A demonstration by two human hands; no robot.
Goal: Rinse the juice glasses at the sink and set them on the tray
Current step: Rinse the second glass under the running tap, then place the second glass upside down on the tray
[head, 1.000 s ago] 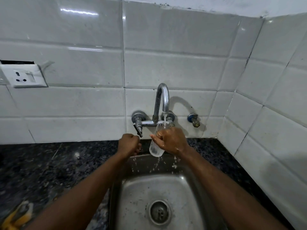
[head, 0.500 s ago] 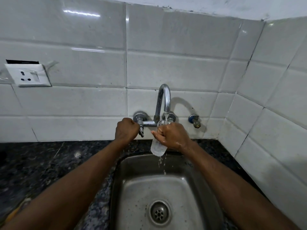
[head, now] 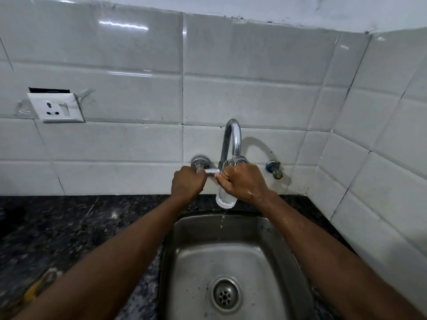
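In the head view, the juice glass point(head: 226, 197) is gripped upright in the wet right hand point(head: 245, 183), just under the spout point(head: 232, 139) and above the back rim of the sink point(head: 265, 262); no tray is seen. The tap handle point(head: 199, 166) is clasped by the curled left hand point(head: 187, 183). The glass is best kept steady while the handle is turned gently, probably to shut the water off. A second ago the left hand was fisted lower, off the handle, and more water was spilling
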